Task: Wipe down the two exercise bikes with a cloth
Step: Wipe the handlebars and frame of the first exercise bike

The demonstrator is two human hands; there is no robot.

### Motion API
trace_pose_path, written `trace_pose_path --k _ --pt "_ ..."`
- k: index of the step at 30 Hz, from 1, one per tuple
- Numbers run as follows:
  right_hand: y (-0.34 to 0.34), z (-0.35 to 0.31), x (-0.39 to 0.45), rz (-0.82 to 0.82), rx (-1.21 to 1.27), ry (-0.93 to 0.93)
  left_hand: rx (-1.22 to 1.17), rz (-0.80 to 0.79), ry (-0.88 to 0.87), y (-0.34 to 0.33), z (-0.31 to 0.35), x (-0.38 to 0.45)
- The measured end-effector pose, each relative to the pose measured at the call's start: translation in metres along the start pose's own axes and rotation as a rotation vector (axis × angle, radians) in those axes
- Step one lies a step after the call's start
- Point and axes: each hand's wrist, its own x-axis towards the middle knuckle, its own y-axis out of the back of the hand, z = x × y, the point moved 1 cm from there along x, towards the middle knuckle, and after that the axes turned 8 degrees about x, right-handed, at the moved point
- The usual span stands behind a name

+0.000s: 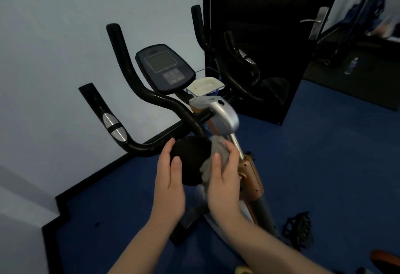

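An exercise bike stands below me with black handlebars (138, 91), a dark console (165, 68) and a silver stem (218, 111). A round black pad (191, 156) sits at the handlebar's centre. My left hand (171, 178) rests flat against the pad's left side, fingers straight. My right hand (225, 176) grips a bunched grey cloth (218, 148) and presses it against the pad's right side, next to the silver post. The copper-coloured frame (251, 176) runs down to the right. A black pedal (299, 228) shows lower right.
A dark glossy door (259, 35) with a metal handle (316, 21) stands behind the bike and mirrors the handlebars. A white tray (205, 86) sits behind the console. Pale wall at left, blue carpet (324, 154) all round. A bottle (351, 65) lies far right.
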Motion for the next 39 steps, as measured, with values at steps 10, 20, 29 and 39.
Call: trace_pose_path --k 10,20,29,39 --pt "0.042 -0.019 0.082 -0.38 -0.173 0.238 0.264 0.138 0.09 0.017 0.024 0.029" --pt "0.023 0.005 0.124 -0.674 -0.167 0.222 0.584 0.277 0.173 -0.012 0.03 0.036" --pt "0.011 0.002 0.135 -0.713 -0.258 0.405 0.501 0.334 0.21 -0.013 0.029 0.035" --pt "0.021 0.001 0.142 -0.813 -0.236 0.387 0.49 0.366 0.223 -0.013 0.029 0.035"
